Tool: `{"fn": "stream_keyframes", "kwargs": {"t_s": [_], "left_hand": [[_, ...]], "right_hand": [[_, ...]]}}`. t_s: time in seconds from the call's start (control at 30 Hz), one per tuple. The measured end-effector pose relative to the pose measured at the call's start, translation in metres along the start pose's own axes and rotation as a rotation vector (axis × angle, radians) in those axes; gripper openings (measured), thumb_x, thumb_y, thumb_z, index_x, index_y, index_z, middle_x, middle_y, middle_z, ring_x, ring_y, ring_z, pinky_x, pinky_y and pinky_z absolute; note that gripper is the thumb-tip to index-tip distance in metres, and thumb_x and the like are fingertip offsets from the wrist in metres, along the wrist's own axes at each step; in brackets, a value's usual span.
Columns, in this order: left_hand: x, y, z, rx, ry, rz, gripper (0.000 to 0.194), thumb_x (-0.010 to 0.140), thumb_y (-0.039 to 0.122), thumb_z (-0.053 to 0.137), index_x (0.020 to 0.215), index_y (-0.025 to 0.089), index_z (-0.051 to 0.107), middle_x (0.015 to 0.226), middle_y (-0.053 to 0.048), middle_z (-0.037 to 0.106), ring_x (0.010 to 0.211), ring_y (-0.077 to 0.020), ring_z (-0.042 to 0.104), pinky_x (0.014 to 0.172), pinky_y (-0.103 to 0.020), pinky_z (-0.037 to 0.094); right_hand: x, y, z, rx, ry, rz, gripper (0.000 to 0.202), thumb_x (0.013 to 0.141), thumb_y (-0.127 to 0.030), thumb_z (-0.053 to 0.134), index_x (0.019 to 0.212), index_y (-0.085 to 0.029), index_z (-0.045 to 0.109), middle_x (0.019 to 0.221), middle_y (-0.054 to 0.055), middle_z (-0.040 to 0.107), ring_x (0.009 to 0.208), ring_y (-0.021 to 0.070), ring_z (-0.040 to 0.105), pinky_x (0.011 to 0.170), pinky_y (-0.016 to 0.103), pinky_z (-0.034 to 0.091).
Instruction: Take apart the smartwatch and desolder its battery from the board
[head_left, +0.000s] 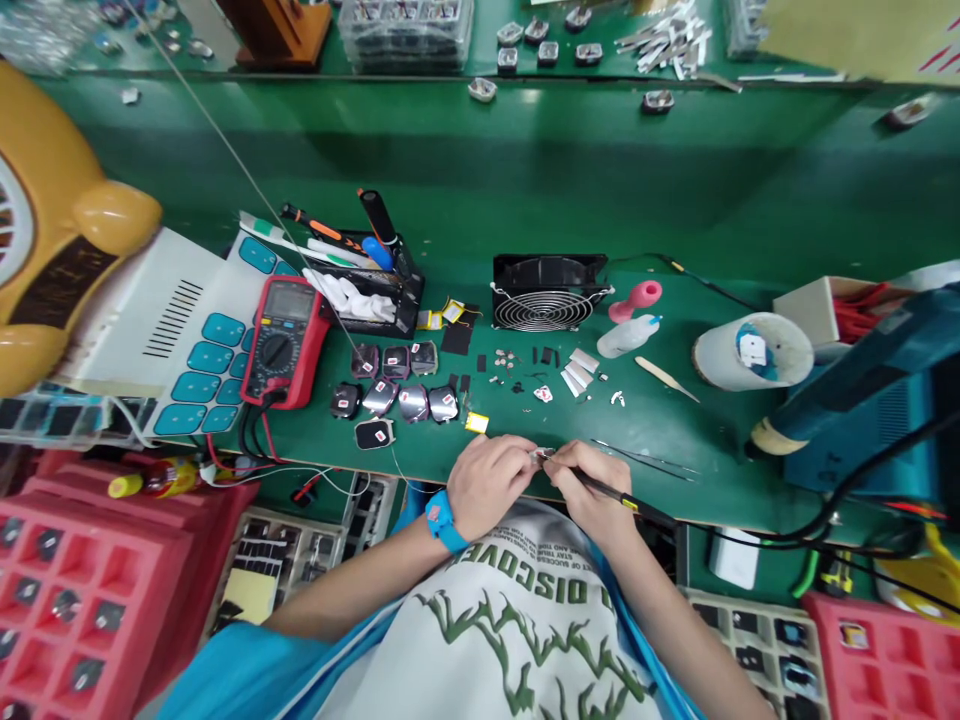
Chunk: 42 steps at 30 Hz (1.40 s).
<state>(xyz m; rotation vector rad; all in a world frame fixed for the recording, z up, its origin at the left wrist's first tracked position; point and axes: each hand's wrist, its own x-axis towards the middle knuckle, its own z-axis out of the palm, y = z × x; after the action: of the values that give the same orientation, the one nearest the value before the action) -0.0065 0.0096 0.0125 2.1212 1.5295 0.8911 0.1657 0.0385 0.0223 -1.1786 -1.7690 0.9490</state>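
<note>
My left hand (491, 485), with a blue watch (441, 514) at its wrist, is closed in a pinch on a small metallic part (537, 455) at the table's front edge. Fingers hide most of that part. In my right hand (596, 480) is a soldering iron (611, 492), black with a yellow band, its tip end meeting the small part. Tweezers (645, 459) lie just beyond my right hand. A yellow battery (476, 422) sits beyond my left hand, near several dark watch casings (412, 402). Small loose parts (541, 394) and pale strips (579, 372) are scattered ahead of both hands.
A black fan (551, 292) stands at the back, with a white squeeze bottle (628, 335) beside it. To the left are a red multimeter (281, 342) and a tool box (409, 300). A white tub (752, 350) and a blue machine (870, 440) flank the right.
</note>
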Motion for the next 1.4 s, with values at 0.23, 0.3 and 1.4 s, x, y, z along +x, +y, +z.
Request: {"fn": "stream_keyframes", "kwargs": {"t_s": [0.23, 0.3, 1.4], "left_hand": [[0.0016, 0.0001, -0.0003, -0.015, 0.011, 0.021, 0.021, 0.103, 0.021, 0.058, 0.082, 0.021, 0.060, 0.100, -0.001, 0.078, 0.086, -0.0152, 0.072, 0.072, -0.032, 0.044], [0.0018, -0.0001, -0.0001, -0.019, 0.011, 0.019, 0.021, 0.103, 0.021, 0.058, 0.082, 0.021, 0.059, 0.100, -0.001, 0.078, 0.086, -0.0151, 0.072, 0.071, -0.032, 0.044], [0.0028, 0.0000, 0.0004, -0.024, -0.011, -0.005, 0.020, 0.102, 0.020, 0.060, 0.082, 0.021, 0.062, 0.100, -0.001, 0.079, 0.086, -0.0147, 0.073, 0.071, -0.032, 0.045]], "right_hand": [[0.0005, 0.0006, 0.0000, -0.001, 0.014, -0.005, 0.024, 0.088, -0.010, 0.061, 0.068, -0.022, 0.059, 0.064, -0.004, 0.064, 0.058, 0.0104, 0.063, 0.060, 0.021, 0.051], [0.0005, 0.0007, 0.0000, -0.004, 0.011, -0.009, 0.024, 0.088, -0.010, 0.061, 0.067, -0.022, 0.058, 0.064, -0.004, 0.063, 0.057, 0.0106, 0.062, 0.059, 0.022, 0.050], [0.0011, 0.0058, -0.0053, -0.023, -0.027, -0.004, 0.024, 0.090, -0.014, 0.060, 0.067, -0.023, 0.059, 0.065, -0.002, 0.066, 0.058, 0.0125, 0.063, 0.058, 0.025, 0.050]]}}
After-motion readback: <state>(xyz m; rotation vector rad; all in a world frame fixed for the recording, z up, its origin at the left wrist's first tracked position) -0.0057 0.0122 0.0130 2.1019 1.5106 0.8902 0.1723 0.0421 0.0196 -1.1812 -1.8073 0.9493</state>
